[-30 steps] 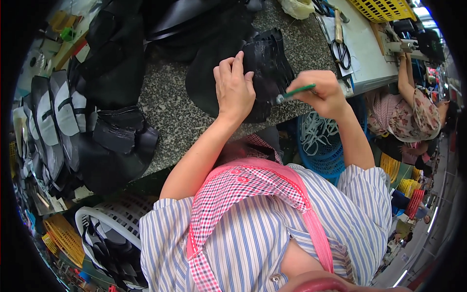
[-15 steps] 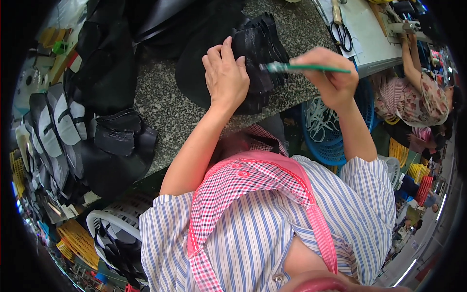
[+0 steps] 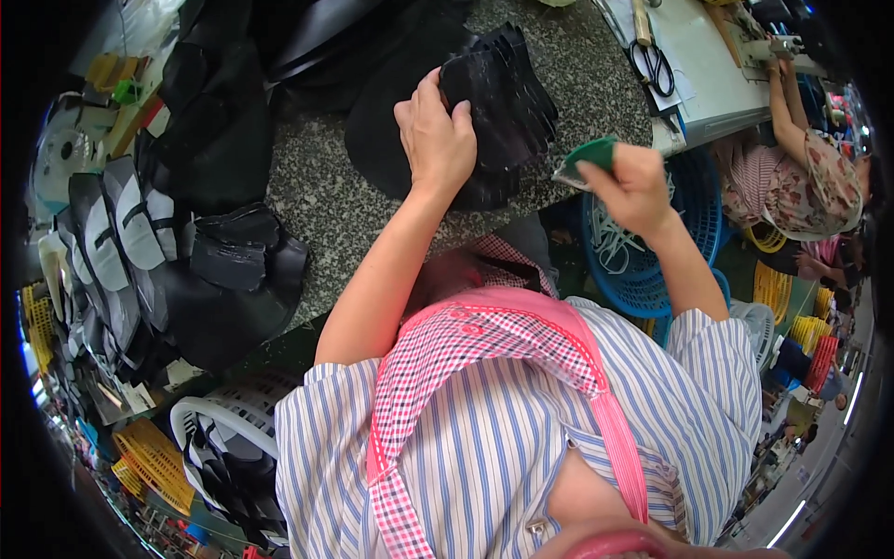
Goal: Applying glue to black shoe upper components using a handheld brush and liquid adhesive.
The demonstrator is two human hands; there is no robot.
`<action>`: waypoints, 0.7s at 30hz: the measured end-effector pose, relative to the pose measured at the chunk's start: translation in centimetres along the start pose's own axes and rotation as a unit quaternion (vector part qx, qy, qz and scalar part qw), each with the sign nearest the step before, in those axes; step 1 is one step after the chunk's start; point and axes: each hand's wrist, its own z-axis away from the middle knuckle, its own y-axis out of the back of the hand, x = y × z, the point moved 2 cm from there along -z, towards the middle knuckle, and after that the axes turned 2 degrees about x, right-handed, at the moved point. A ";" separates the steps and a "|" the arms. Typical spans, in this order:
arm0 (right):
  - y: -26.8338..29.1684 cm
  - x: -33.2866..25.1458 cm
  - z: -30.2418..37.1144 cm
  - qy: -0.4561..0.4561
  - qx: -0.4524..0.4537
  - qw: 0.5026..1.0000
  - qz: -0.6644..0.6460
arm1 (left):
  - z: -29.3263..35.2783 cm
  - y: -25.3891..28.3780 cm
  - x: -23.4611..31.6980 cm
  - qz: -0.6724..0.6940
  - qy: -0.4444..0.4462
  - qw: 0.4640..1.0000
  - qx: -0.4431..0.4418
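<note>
Left hand [image 3: 438, 140], fingers half-spread, rests on layered black leather-like sheets [image 3: 498, 104] atop a speckled grey stone table [image 3: 317, 182]; light pressure could let them slip. Right hand [image 3: 637, 188] curls tightly round a flat green tool [image 3: 594, 156].

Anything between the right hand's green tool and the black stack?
Nothing visible: only speckled countertop shows between the green tool in the right hand and the black stack. The left hand is at the stack's left edge, outside that gap.
</note>
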 end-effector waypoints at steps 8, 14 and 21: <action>0.0 2.3 1.1 -0.104 -0.013 0.985 -0.138 | -0.9 0.7 -1.4 0.276 0.067 0.959 0.018; 2.8 5.9 2.8 -0.149 0.162 0.883 -0.414 | -1.6 14.0 3.0 0.410 -0.036 0.891 0.193; -1.2 5.8 -0.9 -0.106 0.088 0.832 -0.537 | 9.0 34.7 5.4 0.143 -0.063 0.870 0.468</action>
